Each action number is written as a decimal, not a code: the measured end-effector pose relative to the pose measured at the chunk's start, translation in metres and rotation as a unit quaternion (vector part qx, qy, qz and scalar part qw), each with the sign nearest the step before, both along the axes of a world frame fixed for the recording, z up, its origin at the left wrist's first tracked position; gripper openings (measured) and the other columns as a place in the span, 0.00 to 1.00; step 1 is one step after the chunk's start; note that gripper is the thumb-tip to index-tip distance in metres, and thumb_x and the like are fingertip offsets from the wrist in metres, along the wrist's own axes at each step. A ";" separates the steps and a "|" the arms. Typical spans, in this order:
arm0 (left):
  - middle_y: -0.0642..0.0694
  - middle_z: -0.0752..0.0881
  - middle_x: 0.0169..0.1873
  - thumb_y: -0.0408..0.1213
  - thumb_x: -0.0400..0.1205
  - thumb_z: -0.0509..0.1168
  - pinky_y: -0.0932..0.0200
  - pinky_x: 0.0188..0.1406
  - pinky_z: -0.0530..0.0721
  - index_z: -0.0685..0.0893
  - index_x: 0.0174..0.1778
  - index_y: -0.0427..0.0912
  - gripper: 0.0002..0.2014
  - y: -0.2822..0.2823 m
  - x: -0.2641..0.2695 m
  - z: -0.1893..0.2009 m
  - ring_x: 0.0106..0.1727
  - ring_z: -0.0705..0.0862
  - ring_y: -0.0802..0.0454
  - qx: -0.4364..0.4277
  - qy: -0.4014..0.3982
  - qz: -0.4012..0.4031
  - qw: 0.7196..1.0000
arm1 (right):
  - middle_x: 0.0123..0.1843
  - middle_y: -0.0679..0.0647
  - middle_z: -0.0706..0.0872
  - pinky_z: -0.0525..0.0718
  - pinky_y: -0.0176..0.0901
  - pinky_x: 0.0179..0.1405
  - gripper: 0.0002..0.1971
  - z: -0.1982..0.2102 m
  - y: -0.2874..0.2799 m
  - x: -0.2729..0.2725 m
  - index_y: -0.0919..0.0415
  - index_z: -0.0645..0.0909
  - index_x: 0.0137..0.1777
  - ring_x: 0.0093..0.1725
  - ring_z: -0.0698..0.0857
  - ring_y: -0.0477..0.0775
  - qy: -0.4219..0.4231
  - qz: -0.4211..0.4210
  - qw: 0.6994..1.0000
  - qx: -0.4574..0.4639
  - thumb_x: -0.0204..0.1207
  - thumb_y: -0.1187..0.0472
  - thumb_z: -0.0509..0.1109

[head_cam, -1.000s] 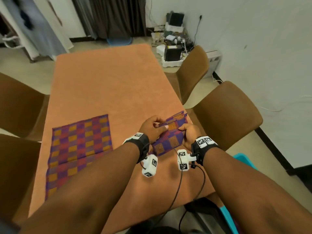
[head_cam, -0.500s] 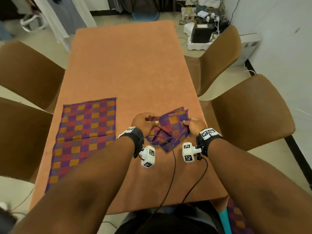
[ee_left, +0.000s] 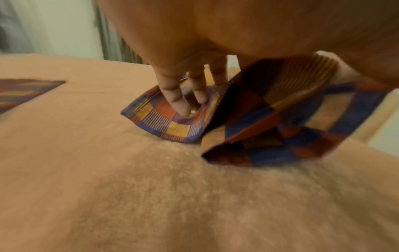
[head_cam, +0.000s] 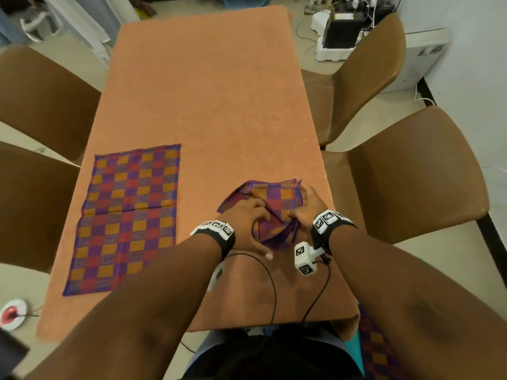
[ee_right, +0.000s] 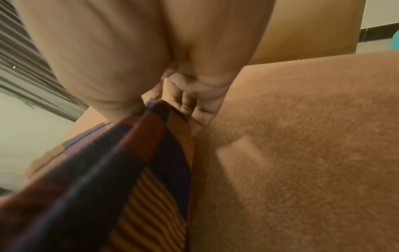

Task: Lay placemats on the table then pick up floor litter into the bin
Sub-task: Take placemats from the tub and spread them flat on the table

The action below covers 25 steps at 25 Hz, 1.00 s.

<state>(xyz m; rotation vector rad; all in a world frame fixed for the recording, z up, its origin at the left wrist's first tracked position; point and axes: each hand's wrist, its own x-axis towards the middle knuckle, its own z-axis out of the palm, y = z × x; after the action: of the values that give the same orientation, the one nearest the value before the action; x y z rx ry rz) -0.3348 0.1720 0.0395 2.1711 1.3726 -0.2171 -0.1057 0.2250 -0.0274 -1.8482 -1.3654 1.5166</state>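
Two bare hands work on a folded placemat of purple, red and orange checked cloth (head_cam: 270, 204), which lies near the right edge of the table covered in plain orange cloth (head_cam: 205, 86). The left hand (head_cam: 244, 226) has its fingers (ee_left: 177, 100) pushed between the folds, nearly straight, with the thumb on the table. The right hand (head_cam: 307, 207) pinches an edge of the same cloth between thumb and curled fingers (ee_right: 194, 105). A second checked placemat (head_cam: 126, 215) lies flat on the left side of the table, well apart. Four brown chairs (head_cam: 411, 171) stand around the table.
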 end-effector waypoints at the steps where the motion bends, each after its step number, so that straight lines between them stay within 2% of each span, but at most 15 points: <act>1: 0.55 0.67 0.79 0.73 0.57 0.75 0.50 0.71 0.76 0.81 0.62 0.59 0.39 0.001 -0.003 -0.003 0.75 0.70 0.49 -0.010 0.034 -0.031 0.999 | 0.65 0.49 0.88 0.85 0.55 0.67 0.49 0.003 0.000 0.000 0.56 0.67 0.80 0.60 0.89 0.49 0.010 -0.003 1.000 0.010 0.55 0.64 0.83; 3: 0.53 0.68 0.80 0.59 0.68 0.77 0.53 0.70 0.77 0.89 0.51 0.55 0.20 0.003 -0.009 -0.005 0.75 0.73 0.46 -0.015 0.033 -0.023 0.999 | 0.66 0.48 0.87 0.84 0.51 0.67 0.41 0.009 0.005 0.005 0.57 0.71 0.78 0.61 0.87 0.47 0.022 -0.024 0.999 0.033 0.64 0.69 0.81; 5: 0.51 0.75 0.75 0.50 0.71 0.79 0.60 0.67 0.76 0.90 0.41 0.52 0.09 0.002 -0.022 -0.011 0.69 0.80 0.50 0.013 -0.038 0.113 0.993 | 0.67 0.49 0.85 0.83 0.49 0.67 0.34 0.017 0.010 0.015 0.58 0.71 0.78 0.64 0.85 0.49 0.009 -0.039 0.998 0.052 0.73 0.69 0.78; 7: 0.49 0.86 0.62 0.47 0.68 0.81 0.60 0.61 0.81 0.86 0.38 0.50 0.11 -0.001 -0.036 -0.013 0.57 0.86 0.54 0.021 -0.076 0.283 0.956 | 0.69 0.52 0.86 0.82 0.50 0.68 0.31 0.018 0.018 0.030 0.57 0.73 0.79 0.66 0.86 0.54 -0.041 -0.046 0.996 0.069 0.76 0.65 0.75; 8: 0.48 0.90 0.51 0.47 0.67 0.81 0.58 0.55 0.84 0.86 0.38 0.48 0.12 -0.005 -0.043 -0.016 0.49 0.87 0.54 -0.005 -0.076 0.322 0.944 | 0.67 0.53 0.87 0.82 0.49 0.68 0.28 0.017 0.021 0.038 0.56 0.75 0.77 0.65 0.86 0.55 -0.070 -0.050 0.994 0.071 0.77 0.65 0.73; 10: 0.49 0.90 0.36 0.52 0.68 0.78 0.57 0.43 0.84 0.88 0.33 0.46 0.13 -0.017 -0.053 -0.014 0.42 0.87 0.50 -0.105 0.004 0.310 0.945 | 0.61 0.52 0.90 0.83 0.49 0.63 0.21 0.018 0.021 0.047 0.53 0.80 0.70 0.61 0.87 0.58 -0.116 -0.063 0.989 0.063 0.78 0.65 0.71; 11: 0.52 0.90 0.35 0.59 0.66 0.76 0.57 0.45 0.85 0.90 0.31 0.48 0.17 -0.024 -0.056 -0.014 0.42 0.88 0.50 -0.149 0.047 0.288 0.945 | 0.58 0.51 0.90 0.84 0.48 0.60 0.18 0.020 0.018 0.049 0.52 0.82 0.66 0.58 0.87 0.58 -0.122 -0.065 0.988 0.063 0.77 0.65 0.72; 13: 0.56 0.90 0.36 0.75 0.60 0.72 0.56 0.50 0.87 0.92 0.34 0.55 0.26 -0.032 -0.057 -0.013 0.43 0.88 0.52 -0.192 0.071 0.297 0.933 | 0.54 0.50 0.89 0.84 0.48 0.56 0.17 0.019 0.013 0.048 0.51 0.82 0.64 0.51 0.86 0.56 -0.126 -0.049 0.989 0.068 0.76 0.64 0.73; 14: 0.56 0.91 0.36 0.79 0.59 0.70 0.54 0.50 0.88 0.93 0.35 0.54 0.31 -0.030 -0.055 -0.015 0.43 0.88 0.53 -0.184 0.062 0.318 0.928 | 0.54 0.50 0.90 0.86 0.49 0.55 0.17 0.015 0.013 0.048 0.51 0.82 0.65 0.50 0.86 0.56 -0.127 -0.036 0.988 0.076 0.76 0.62 0.73; 16: 0.52 0.92 0.39 0.76 0.66 0.70 0.49 0.52 0.89 0.92 0.41 0.49 0.31 -0.021 -0.044 -0.012 0.45 0.89 0.50 -0.151 0.060 0.341 0.926 | 0.51 0.51 0.90 0.89 0.53 0.52 0.12 0.007 0.016 0.046 0.48 0.82 0.59 0.48 0.88 0.57 -0.146 -0.018 0.984 0.096 0.76 0.59 0.72; 17: 0.51 0.91 0.45 0.72 0.70 0.70 0.49 0.55 0.88 0.91 0.46 0.49 0.28 -0.014 -0.040 -0.013 0.49 0.88 0.49 -0.118 0.069 0.329 0.934 | 0.49 0.52 0.90 0.89 0.54 0.50 0.07 0.005 0.019 0.044 0.49 0.82 0.54 0.47 0.88 0.58 -0.158 -0.015 0.981 0.113 0.76 0.57 0.72; 19: 0.50 0.86 0.59 0.67 0.73 0.70 0.49 0.58 0.86 0.85 0.61 0.51 0.28 0.000 -0.032 -0.020 0.57 0.86 0.46 -0.053 0.077 0.311 0.946 | 0.51 0.51 0.87 0.87 0.49 0.47 0.02 0.006 0.021 0.040 0.50 0.82 0.46 0.47 0.86 0.57 -0.182 -0.017 0.971 0.156 0.77 0.58 0.72; 21: 0.48 0.80 0.67 0.64 0.73 0.71 0.44 0.63 0.84 0.79 0.70 0.54 0.31 0.014 -0.024 -0.027 0.64 0.83 0.43 -0.025 0.049 0.303 0.951 | 0.57 0.49 0.81 0.81 0.43 0.50 0.01 0.015 0.019 0.041 0.53 0.84 0.45 0.52 0.82 0.53 -0.208 -0.022 0.958 0.197 0.76 0.60 0.73; 23: 0.47 0.75 0.74 0.60 0.75 0.71 0.40 0.69 0.81 0.73 0.76 0.54 0.34 0.030 -0.019 -0.030 0.70 0.78 0.39 0.000 0.050 0.262 0.964 | 0.58 0.49 0.80 0.77 0.39 0.52 0.06 0.024 0.016 0.044 0.56 0.84 0.40 0.54 0.79 0.51 -0.190 -0.009 0.961 0.203 0.73 0.68 0.72; 25: 0.46 0.65 0.82 0.57 0.74 0.73 0.37 0.71 0.78 0.64 0.81 0.54 0.41 0.042 -0.014 -0.029 0.77 0.70 0.37 0.041 0.049 0.233 0.970 | 0.46 0.57 0.85 0.78 0.40 0.44 0.16 0.032 0.008 0.046 0.58 0.80 0.33 0.47 0.81 0.55 -0.081 0.044 0.988 0.124 0.71 0.80 0.66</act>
<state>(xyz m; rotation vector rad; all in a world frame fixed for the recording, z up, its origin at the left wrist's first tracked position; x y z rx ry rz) -0.3489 0.2143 0.0110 1.8525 1.9301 -0.0884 -0.0599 0.2331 0.0050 -1.8056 -1.6487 1.1936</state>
